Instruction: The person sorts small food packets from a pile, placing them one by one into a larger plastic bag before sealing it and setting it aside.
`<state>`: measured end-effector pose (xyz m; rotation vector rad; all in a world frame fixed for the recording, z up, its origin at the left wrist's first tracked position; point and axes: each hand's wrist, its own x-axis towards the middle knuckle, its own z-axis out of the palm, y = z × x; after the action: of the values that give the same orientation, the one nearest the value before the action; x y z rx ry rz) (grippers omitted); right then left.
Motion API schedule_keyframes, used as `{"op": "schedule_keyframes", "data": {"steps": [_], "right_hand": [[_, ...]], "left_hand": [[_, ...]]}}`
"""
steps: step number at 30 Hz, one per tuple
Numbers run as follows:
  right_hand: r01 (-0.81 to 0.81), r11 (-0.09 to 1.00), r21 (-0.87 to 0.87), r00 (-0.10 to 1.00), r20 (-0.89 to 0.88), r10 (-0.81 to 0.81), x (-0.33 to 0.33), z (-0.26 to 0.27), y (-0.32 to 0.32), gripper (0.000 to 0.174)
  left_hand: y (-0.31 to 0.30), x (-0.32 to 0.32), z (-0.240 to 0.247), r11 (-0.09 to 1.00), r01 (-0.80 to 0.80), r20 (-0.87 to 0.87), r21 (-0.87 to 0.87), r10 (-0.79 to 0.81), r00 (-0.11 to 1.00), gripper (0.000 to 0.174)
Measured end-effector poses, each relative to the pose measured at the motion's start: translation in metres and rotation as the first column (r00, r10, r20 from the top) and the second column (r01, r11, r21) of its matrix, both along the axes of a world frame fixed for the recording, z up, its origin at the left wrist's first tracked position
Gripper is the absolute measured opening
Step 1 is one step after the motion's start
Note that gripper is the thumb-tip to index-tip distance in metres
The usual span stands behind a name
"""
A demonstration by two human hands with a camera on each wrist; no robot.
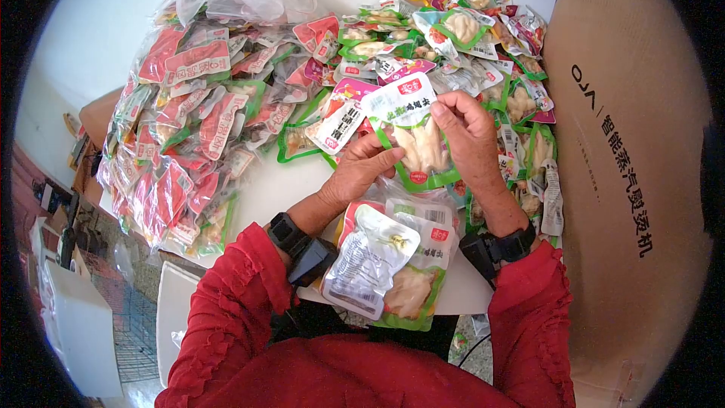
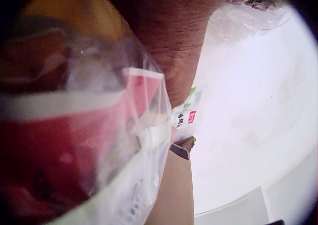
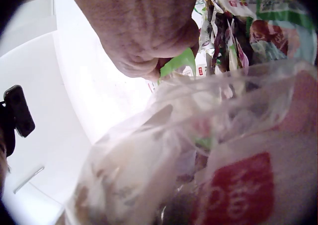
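Between both hands is a food packet [image 1: 420, 143] with a green border, a white printed top and pale pieces showing through its clear front. My left hand [image 1: 355, 172] pinches its lower left side, thumb on the front. The right hand [image 1: 474, 140] grips its upper right edge with the thumb over the front. Below the hands, close to the body, lie a silver-backed packet [image 1: 370, 261] and a green-edged packet [image 1: 411, 298], partly overlapped by it. In the right wrist view, the right hand [image 3: 144, 29] is near a green packet edge [image 3: 179, 64].
At the left is a large heap of red-labelled packets [image 1: 215, 125] in clear plastic. Loose mixed packets [image 1: 461, 26] pile up at the back right and along the right side. A tall cardboard box [image 1: 627, 181] stands at the right of the white table [image 1: 264, 196].
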<state>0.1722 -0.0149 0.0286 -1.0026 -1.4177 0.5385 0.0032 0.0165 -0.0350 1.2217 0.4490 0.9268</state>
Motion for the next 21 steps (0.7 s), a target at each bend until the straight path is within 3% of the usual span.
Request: {"op": "schedule_keyframes", "data": {"steps": [10,21], "right_hand": [[0.001,1.000,-0.017,0.996,-0.087,-0.002,-0.0007,-0.0003,0.0010,0.013],[-0.030,0.997,-0.068,0.995,-0.093,0.024,0.0017,0.0024,-0.0009,0.015]], "left_hand": [[0.0004,-0.0011,0.0011,0.999,0.040,-0.041,0.035,-0.038,0.998,0.017],[-0.0018,-0.0016,0.0040,0.998,-0.016,-0.120,0.064,0.024,0.992,0.021]]}}
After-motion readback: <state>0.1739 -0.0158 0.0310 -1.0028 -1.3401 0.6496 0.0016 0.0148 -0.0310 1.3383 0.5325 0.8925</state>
